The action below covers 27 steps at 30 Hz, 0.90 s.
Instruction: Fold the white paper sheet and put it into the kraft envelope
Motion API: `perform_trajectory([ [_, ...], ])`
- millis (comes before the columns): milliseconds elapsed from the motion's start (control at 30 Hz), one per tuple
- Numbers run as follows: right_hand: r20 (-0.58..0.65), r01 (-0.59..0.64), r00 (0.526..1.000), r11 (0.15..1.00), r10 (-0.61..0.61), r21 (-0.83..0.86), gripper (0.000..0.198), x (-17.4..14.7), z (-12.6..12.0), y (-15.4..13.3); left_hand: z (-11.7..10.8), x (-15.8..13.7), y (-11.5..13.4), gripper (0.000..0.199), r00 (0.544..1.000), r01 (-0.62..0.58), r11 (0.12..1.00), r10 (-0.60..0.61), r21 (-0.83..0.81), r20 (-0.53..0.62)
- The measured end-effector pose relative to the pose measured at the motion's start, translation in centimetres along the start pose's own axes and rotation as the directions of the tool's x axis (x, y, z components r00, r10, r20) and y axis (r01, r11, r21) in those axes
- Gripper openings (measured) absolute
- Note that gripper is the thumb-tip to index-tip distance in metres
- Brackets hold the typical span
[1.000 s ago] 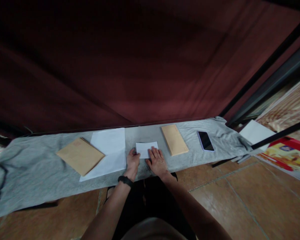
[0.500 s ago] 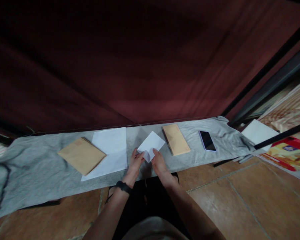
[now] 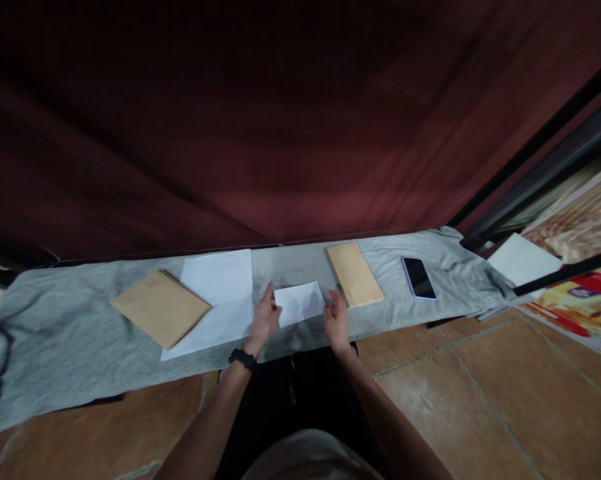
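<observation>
A small folded sheet of white paper (image 3: 300, 302) is between my hands above the grey cloth, its long side running across. My left hand (image 3: 264, 321) pinches its left edge, thumb on the near side and index finger pointing away. At the right edge, my right hand (image 3: 337, 323) has its thumb and fingers apart, very close to the paper; contact there is hard to make out. Left of my hands, larger white sheets (image 3: 230, 287) lie partly under a stack of brown envelopes (image 3: 160, 308). A second stack of brown envelopes (image 3: 356, 275) is just beyond my right hand.
Grey cloth (image 3: 70, 333) covers the long narrow bench. A phone (image 3: 419, 278) lies towards its right end. Behind hangs a dark red curtain (image 3: 290, 153). Black metal bars (image 3: 530, 160), a white panel (image 3: 525, 260) and a colourful printed box (image 3: 580, 307) stand at the right.
The paper has turned from a diamond angle to lie nearly straight across. My hands have moved apart from its near corner to its left and right edges, the right one with fingers loosened.
</observation>
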State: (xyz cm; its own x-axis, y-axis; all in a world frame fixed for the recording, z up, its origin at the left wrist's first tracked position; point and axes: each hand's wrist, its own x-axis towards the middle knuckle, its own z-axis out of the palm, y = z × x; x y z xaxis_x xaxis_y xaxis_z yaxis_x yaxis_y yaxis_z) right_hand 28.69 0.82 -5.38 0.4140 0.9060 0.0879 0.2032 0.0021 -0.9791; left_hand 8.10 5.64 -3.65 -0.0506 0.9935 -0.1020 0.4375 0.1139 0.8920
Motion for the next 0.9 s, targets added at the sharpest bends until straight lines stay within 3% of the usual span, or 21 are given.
perform_trajectory([
  [67, 0.191, 0.291, 0.951, 0.917, -0.244, -0.274, 0.044, -0.2, 0.3, -0.5, 0.3, 0.0, 0.1, 0.085, 1.0, -0.009, 0.999, 0.009, 0.043, -0.002],
  [133, 0.397, 0.49, 0.855, 0.769, -0.333, -0.411, 0.047, -0.3, 1.0, -1.0, 0.4, 0.1, 0.1, 0.083, 1.0, -0.006, 0.998, 0.007, 0.055, -0.001],
  [233, 0.55, 0.628, 0.767, 0.566, -0.331, -0.534, 0.048, -0.3, 2.5, -1.1, 0.4, 0.3, 0.0, 0.082, 1.0, 0.016, 0.999, -0.016, 0.04, 0.008],
  [333, 0.592, 0.665, 0.743, 0.454, -0.313, -0.593, 0.049, -0.2, 3.3, -0.5, 0.7, 0.1, -0.2, 0.077, 0.999, 0.023, 0.999, -0.021, 0.048, -0.04],
  [500, 0.58, 0.668, 0.743, 0.407, -0.333, -0.622, 0.05, -0.1, 3.3, 0.1, 1.5, -1.0, -0.3, 0.06, 0.984, -0.027, 0.992, 0.048, 0.126, -0.17],
  [667, 0.564, 0.654, 0.756, 0.398, -0.332, -0.643, 0.049, -0.4, 3.3, -0.3, 1.8, -0.9, 0.2, 0.053, 0.979, 0.024, 0.987, 0.009, 0.16, -0.204],
  [900, 0.566, 0.625, 0.776, 0.453, -0.277, -0.636, 0.043, 0.2, 3.1, -1.0, 1.7, -0.1, 0.8, 0.054, 0.972, 0.057, 0.983, -0.015, 0.172, -0.234],
])
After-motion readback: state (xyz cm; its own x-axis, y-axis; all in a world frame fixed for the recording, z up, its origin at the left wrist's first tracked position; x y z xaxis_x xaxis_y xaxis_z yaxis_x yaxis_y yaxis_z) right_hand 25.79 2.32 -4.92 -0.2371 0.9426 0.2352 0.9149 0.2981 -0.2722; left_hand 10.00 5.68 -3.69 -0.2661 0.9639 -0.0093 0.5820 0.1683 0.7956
